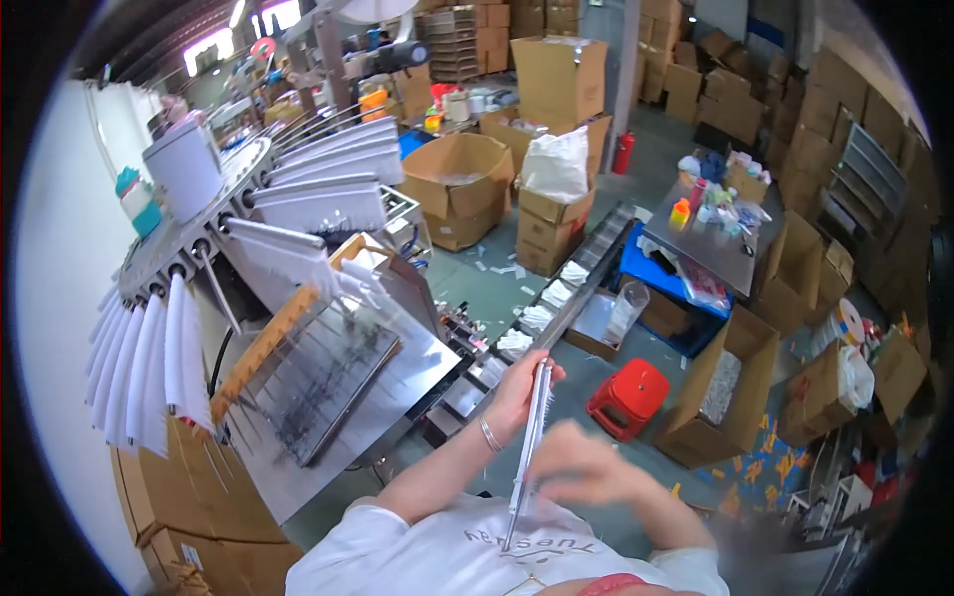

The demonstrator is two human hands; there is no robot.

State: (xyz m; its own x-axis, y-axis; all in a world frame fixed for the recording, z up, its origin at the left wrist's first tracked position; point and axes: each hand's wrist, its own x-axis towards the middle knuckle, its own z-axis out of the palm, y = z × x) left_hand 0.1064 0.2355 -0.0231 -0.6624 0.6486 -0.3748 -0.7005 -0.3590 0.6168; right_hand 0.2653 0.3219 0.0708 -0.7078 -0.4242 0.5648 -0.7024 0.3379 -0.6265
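My left hand (519,389) grips the upper end of a long thin metal rod (527,452) that runs down toward my chest. A thin bracelet sits on that wrist. My right hand (581,465) is blurred and rests against the rod's lower half; whether it grips the rod is unclear. To the left stands a round carousel machine (214,199) with several white flat pieces (149,372) hanging from its arms. A slanted steel tray (328,382) lies just below it, left of my hands.
A conveyor (556,298) with white pieces runs away in front of me. A red plastic stool (629,395) stands on the floor to the right. Open cardboard boxes (459,189) and a cluttered grey table (708,233) fill the room; stacked cartons line the right wall.
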